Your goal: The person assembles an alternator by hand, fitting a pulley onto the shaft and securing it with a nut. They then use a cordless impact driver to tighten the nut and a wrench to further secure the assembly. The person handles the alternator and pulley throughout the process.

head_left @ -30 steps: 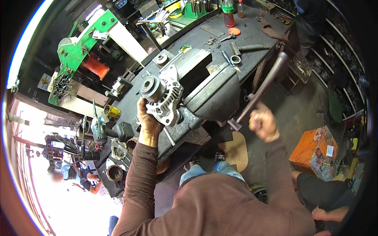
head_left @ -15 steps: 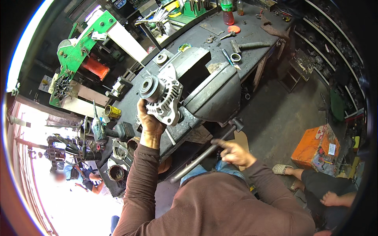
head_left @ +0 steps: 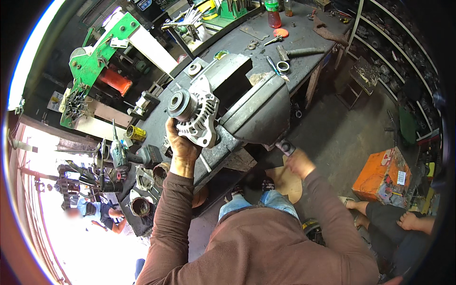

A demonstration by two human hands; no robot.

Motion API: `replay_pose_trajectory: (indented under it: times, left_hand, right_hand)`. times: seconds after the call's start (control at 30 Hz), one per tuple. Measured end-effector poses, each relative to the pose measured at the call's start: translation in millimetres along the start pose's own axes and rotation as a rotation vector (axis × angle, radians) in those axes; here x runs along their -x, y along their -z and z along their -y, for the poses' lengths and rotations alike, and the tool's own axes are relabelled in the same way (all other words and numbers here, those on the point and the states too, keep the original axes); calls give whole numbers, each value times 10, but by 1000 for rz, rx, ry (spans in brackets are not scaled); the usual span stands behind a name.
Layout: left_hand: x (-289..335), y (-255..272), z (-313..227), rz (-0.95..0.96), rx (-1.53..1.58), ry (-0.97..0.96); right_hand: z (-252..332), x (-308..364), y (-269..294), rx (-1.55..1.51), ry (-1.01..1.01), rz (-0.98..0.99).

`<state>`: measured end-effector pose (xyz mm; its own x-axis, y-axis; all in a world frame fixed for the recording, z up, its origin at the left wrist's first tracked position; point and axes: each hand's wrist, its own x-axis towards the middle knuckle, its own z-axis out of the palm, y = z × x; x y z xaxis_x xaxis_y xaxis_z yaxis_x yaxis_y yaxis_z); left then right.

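My left hand is closed around the underside of a silver alternator. The grooved pulley on the alternator faces up toward me. It is held at the near end of a big bench vise, by the gap between the jaws; whether it touches them I cannot tell. Low at the front of the vise, my right hand is blurred by motion, right against the knobbed end of the vise handle. Its fingers are smeared, and the rest of the handle cannot be made out.
On the bench lie a hammer, a metal ring, a gear and a bottle of red liquid. A cordless driver rests at left. An orange box stands on the floor near a seated person.
The vise handle has swung out of its slanting position across my front. My right hand has moved right and up, from a pointing pose to its knobbed end. My left hand stays with the alternator.
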<state>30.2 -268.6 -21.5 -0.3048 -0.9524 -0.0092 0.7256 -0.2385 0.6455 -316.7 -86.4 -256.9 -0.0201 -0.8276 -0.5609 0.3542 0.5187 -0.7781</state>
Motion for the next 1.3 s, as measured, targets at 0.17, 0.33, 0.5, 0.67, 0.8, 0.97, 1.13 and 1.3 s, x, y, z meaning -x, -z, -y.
replay_pose_trajectory:
  times: [0.17, 0.33, 0.5, 0.67, 0.8, 0.97, 1.13, 1.3]
  left_hand:
    - [75, 128, -56, -54, -27, -27]
    - [-112, 156, -27, 23, -87, -13]
    - [-102, 103, -74, 64, -32, 29]
    - [10, 188, -95, 54, -7, 57]
    - [-94, 45, -63, 76, -32, 70]
    - [-57, -40, -65, 57, -96, 48]
    - [-31, -19, 81, 12, -68, 3]
    - [-104, -100, 213, -32, -21, 44]
  right_hand:
    - [1710, 1031, -262, -143, 524, 307]
    - [332, 1168, -1273, 619, 263, 753]
    - [620, 33, 263, -446, 76, -28]
    - [1490, 1287, -724, 200, 610, 264]
    - [-10, 979, -1054, 508, 393, 430]
    - [795, 139, 403, -628, 85, 94]
    - [1044, 1323, -982, 251, 548, 421]
    - [160, 538, -533, 711, 341, -95]
